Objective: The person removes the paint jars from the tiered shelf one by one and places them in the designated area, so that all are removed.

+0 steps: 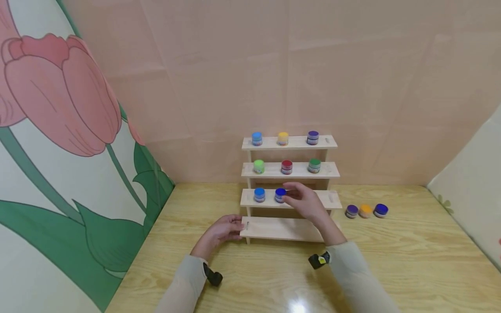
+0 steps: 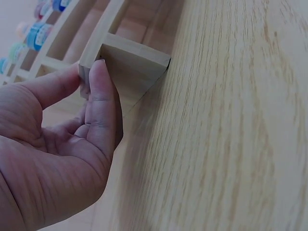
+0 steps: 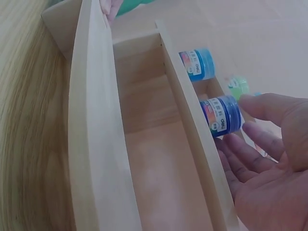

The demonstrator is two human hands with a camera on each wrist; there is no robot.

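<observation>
Dark blue jar (image 1: 279,195): squat cylinder, smooth lid, printed label, upright on the third tier down of a pale, smooth-planed wooden stand (image 1: 283,229). Brighter blue jar (image 1: 259,195) beside it, apart. Right hand (image 1: 306,203) reaches above the lowest tier, thumb and fingers loosely bent at the lid; grip slightly parted, contact I cannot tell. Left hand (image 1: 223,230) pinches the lowest tier's end between thumb and fingers. Bench (image 1: 199,202) beneath, streaky wood grain; creased pinkish sheet (image 1: 274,74) behind.
</observation>
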